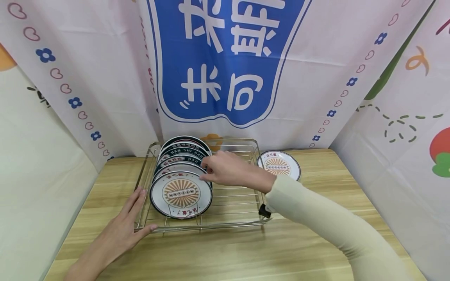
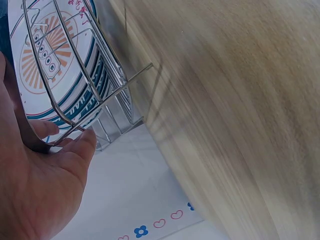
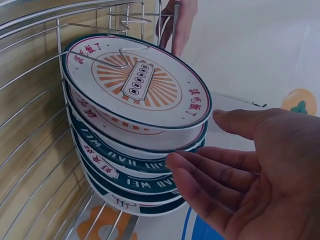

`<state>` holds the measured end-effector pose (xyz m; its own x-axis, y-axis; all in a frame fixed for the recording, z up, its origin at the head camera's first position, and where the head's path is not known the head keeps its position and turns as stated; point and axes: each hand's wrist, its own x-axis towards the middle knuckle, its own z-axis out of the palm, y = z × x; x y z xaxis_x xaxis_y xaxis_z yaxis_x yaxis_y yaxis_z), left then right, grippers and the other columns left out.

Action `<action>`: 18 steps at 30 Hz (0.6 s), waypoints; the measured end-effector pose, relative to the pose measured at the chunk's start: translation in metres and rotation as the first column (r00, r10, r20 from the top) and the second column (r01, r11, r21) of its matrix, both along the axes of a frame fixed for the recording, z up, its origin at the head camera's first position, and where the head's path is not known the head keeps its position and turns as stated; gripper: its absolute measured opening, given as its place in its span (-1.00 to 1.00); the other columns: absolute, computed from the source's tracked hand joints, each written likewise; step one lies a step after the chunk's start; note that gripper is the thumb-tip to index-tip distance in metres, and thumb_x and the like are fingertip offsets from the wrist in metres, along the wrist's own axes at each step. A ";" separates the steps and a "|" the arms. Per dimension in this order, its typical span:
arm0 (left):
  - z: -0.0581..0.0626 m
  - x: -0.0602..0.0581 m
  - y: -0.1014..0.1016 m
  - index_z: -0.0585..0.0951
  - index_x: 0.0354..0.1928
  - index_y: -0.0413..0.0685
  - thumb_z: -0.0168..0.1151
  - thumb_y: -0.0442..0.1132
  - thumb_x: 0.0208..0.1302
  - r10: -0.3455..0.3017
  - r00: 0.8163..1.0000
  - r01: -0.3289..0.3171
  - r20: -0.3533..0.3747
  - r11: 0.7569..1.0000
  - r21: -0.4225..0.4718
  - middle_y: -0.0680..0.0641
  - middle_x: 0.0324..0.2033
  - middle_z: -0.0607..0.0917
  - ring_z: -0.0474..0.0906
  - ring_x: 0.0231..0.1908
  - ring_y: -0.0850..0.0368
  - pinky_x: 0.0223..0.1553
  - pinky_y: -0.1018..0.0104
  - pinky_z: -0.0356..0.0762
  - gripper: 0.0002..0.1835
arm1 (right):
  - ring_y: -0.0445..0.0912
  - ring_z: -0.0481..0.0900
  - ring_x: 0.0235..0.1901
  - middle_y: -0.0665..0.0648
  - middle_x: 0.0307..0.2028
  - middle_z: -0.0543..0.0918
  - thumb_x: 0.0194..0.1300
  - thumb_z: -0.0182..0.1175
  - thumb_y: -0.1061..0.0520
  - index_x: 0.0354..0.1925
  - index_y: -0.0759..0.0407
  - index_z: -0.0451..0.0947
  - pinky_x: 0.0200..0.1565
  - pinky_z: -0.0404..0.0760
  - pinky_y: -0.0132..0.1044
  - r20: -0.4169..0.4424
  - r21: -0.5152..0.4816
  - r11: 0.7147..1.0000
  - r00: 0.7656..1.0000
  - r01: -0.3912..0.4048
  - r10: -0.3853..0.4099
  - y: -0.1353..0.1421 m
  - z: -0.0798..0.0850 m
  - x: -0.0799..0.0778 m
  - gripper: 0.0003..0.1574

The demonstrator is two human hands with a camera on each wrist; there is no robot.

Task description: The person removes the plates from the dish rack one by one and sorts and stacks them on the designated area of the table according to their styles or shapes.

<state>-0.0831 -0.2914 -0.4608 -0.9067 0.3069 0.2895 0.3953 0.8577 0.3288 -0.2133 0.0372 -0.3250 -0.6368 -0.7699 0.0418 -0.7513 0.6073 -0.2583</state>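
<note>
the right hand (image 3: 235, 175) sits at the right, palm in sight, thumb just beside the rim of the nearest plate (image 3: 160, 90), bent fingertips by the edges of the plates behind (whether they touch is hard to tell). that plate is white, dark-rimmed, with an orange sunburst and red characters. behind it, more plates (image 3: 130, 176) overlap, several banded in green with white lettering. a wire rack (image 3: 58, 40) holds them, a thin loop crossing the front face. at top, the left hand (image 3: 184, 27) shows beside the wires.
</note>
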 end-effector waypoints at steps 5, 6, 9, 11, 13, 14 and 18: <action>0.000 0.000 0.000 -0.04 0.71 -0.15 0.50 0.14 0.29 0.000 1.000 0.000 0.000 1.000 0.000 -0.28 0.67 0.01 0.46 0.28 -0.58 -0.03 -0.47 0.63 0.20 | -0.31 0.45 -0.57 -0.02 -0.47 0.71 0.50 0.35 -0.06 -0.14 0.16 0.73 -0.36 0.55 -0.37 0.010 -0.004 0.999 0.999 -0.048 0.048 -0.013 -0.007 -0.003 -0.70; 0.000 -0.001 0.001 -0.04 0.71 -0.15 0.50 0.14 0.29 -0.002 1.000 0.002 0.000 1.000 0.000 -0.28 0.67 0.00 0.46 0.29 -0.58 -0.03 -0.47 0.63 0.20 | -0.31 0.41 -0.58 -0.02 -0.49 0.67 0.51 0.34 -0.05 -0.16 0.17 0.73 -0.38 0.52 -0.36 0.012 -0.003 0.998 0.998 -0.056 0.056 -0.015 -0.009 -0.003 -0.71; 0.001 -0.001 0.001 -0.04 0.71 -0.16 0.50 0.13 0.30 -0.007 1.000 0.007 0.001 1.000 0.002 -0.27 0.67 -0.01 0.45 0.29 -0.57 -0.03 -0.45 0.64 0.20 | -0.28 0.34 -0.61 -0.05 -0.57 0.53 0.51 0.34 -0.03 -0.20 0.14 0.70 -0.43 0.45 -0.37 0.002 0.007 0.997 0.997 -0.074 0.074 -0.021 -0.015 -0.003 -0.75; 0.000 -0.001 0.002 -0.04 0.71 -0.17 0.50 0.13 0.30 -0.009 1.000 0.009 0.000 1.000 0.004 -0.28 0.67 -0.01 0.46 0.28 -0.58 -0.05 -0.45 0.65 0.20 | -0.22 0.30 -0.63 -0.04 -0.61 0.42 0.51 0.34 -0.01 -0.24 0.14 0.65 -0.47 0.37 -0.32 0.003 0.015 0.997 0.997 -0.075 0.075 -0.024 -0.019 -0.002 -0.75; 0.000 -0.001 0.002 -0.03 0.71 -0.17 0.51 0.13 0.29 -0.008 1.000 0.008 -0.004 1.000 0.005 -0.28 0.67 0.00 0.48 0.26 -0.58 -0.07 -0.44 0.65 0.20 | -0.23 0.39 -0.60 -0.08 -0.58 0.46 0.51 0.34 0.00 -0.16 0.13 0.67 -0.43 0.47 -0.34 -0.004 0.025 0.997 0.997 -0.070 0.071 -0.027 -0.022 -0.002 -0.79; 0.000 -0.002 0.002 -0.03 0.71 -0.17 0.51 0.13 0.28 -0.006 1.000 0.006 -0.006 1.000 0.003 -0.28 0.67 0.00 0.48 0.25 -0.59 -0.06 -0.45 0.65 0.21 | -0.23 0.43 -0.58 -0.09 -0.56 0.49 0.51 0.33 0.01 -0.13 0.13 0.67 -0.40 0.51 -0.34 -0.002 0.034 0.997 0.998 -0.069 0.069 -0.029 -0.025 -0.003 -0.80; 0.000 -0.002 0.002 0.01 0.69 -0.23 0.51 0.14 0.27 -0.005 1.000 0.005 -0.012 1.000 -0.002 -0.30 0.66 0.02 0.47 0.25 -0.60 -0.04 -0.46 0.64 0.19 | -0.23 0.51 -0.55 -0.05 -0.50 0.60 0.52 0.30 0.05 -0.03 0.17 0.67 -0.39 0.59 -0.36 0.030 0.061 0.995 0.996 -0.085 0.083 -0.032 -0.032 -0.002 -0.78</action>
<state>-0.0847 -0.2893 -0.4607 -0.9016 0.3116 0.3001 0.4032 0.8565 0.3223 -0.2149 0.0048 -0.3569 -0.5700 -0.8213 -0.0243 -0.7934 0.5578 -0.2438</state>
